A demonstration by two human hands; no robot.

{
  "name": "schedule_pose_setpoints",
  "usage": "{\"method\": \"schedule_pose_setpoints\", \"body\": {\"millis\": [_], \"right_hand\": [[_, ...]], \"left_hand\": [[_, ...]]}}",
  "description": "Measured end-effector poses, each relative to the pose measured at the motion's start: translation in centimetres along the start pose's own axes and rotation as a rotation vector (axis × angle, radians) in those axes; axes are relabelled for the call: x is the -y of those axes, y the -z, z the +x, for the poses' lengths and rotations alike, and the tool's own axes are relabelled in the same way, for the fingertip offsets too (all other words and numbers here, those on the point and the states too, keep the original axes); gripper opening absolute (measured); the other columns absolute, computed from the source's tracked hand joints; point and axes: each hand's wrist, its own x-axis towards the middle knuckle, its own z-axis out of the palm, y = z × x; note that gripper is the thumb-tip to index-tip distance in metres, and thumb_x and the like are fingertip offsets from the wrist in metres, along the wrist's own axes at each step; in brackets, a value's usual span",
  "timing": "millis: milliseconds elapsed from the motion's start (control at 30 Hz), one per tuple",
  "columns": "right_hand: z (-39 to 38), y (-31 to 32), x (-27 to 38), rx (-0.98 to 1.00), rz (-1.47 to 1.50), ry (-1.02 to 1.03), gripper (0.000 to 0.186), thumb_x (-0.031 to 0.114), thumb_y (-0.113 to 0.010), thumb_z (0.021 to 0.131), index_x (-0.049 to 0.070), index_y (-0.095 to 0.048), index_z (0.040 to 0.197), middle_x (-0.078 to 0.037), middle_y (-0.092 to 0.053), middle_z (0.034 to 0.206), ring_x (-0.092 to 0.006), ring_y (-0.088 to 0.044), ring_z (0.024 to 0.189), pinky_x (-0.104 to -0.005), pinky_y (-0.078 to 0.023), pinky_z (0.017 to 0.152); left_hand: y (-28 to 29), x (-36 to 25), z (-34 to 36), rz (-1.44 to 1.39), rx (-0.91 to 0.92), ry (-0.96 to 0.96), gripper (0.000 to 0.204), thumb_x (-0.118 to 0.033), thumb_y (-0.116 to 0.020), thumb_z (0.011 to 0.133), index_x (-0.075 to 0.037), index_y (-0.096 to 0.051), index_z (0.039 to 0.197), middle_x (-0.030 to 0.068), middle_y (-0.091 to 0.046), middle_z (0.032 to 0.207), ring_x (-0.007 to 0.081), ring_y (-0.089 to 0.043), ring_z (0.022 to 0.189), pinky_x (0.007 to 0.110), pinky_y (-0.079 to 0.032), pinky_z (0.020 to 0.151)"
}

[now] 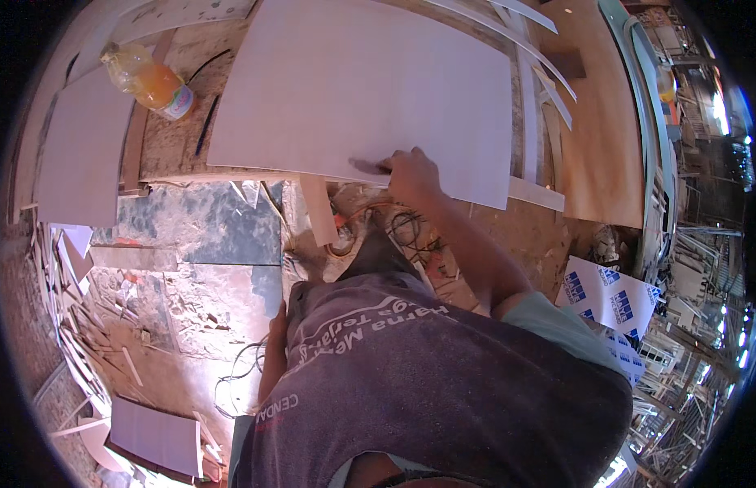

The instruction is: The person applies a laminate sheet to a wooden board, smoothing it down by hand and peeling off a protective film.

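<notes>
A large pale rectangular panel (pixel 362 81) lies on the workbench in front of me. My right hand (pixel 414 175) is at its near edge, right of the middle, with the fingers curled in and pointing left. Beside the fingertips is a dark, narrow patch on the panel; whether it is a shadow or something held cannot be made out. My left arm hangs at my side, and my left hand (pixel 297 294) is by my thigh, its fingers mostly hidden by my dark shirt.
On the bench's left stand a bottle of orange drink (pixel 154 85) and a smaller pale panel (pixel 85 146). Thin wood strips (pixel 531 106) and a brown board (pixel 601 122) lie right. Cables (pixel 406 232) and offcuts litter the floor; a printed sheet (pixel 610 294) is at the right.
</notes>
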Motion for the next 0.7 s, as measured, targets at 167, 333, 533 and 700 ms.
{"method": "schedule_pose_setpoints", "body": {"millis": [167, 333, 533, 700], "right_hand": [[-3.8, 2.4, 0.3, 0.19, 0.203, -0.014, 0.028, 0.016, -0.062, 0.088, 0.015, -0.075, 0.113, -0.013, -0.072, 0.109, -0.0352, -0.066, 0.106, -0.0472, -0.053, 0.091], [5.5, 6.7, -11.3, -0.294, 0.597, -0.189, 0.025, 0.023, -0.065, 0.092, 0.004, -0.072, 0.107, -0.022, -0.071, 0.101, -0.0411, -0.067, 0.097, -0.0475, -0.053, 0.084], [26.4, 6.4, -22.1, -0.592, 0.169, -0.027, 0.035, 0.011, -0.06, 0.087, 0.019, -0.069, 0.119, -0.008, -0.064, 0.124, -0.0387, -0.057, 0.116, -0.0547, -0.05, 0.09], [32.8, 6.2, -23.6, -0.596, 0.072, 0.003, 0.043, 0.01, -0.053, 0.087, 0.023, -0.067, 0.125, -0.006, -0.06, 0.133, -0.0337, -0.049, 0.129, -0.0596, -0.044, 0.097]], "left_hand": [[-1.0, -2.7, 2.8, 0.044, -0.117, -0.151, 0.109, -0.082, -0.054, 0.08, 0.015, -0.056, 0.128, 0.0283, -0.064, 0.114, 0.0355, -0.062, 0.105, 0.049, -0.051, 0.082], [-5.7, -4.1, 1.2, -0.018, -0.101, -0.066, 0.108, -0.083, -0.054, 0.08, 0.014, -0.056, 0.129, 0.0277, -0.064, 0.115, 0.0358, -0.062, 0.104, 0.05, -0.051, 0.082], [-13.3, -8.5, -2.1, -0.047, -0.088, -0.03, 0.107, -0.083, -0.055, 0.079, 0.012, -0.056, 0.129, 0.0269, -0.063, 0.115, 0.0363, -0.062, 0.103, 0.051, -0.051, 0.081], [-17.4, -12.1, -4.8, -0.081, -0.097, -0.036, 0.107, -0.083, -0.056, 0.078, 0.01, -0.056, 0.13, 0.0263, -0.063, 0.116, 0.0367, -0.062, 0.102, 0.052, -0.051, 0.08]]}}
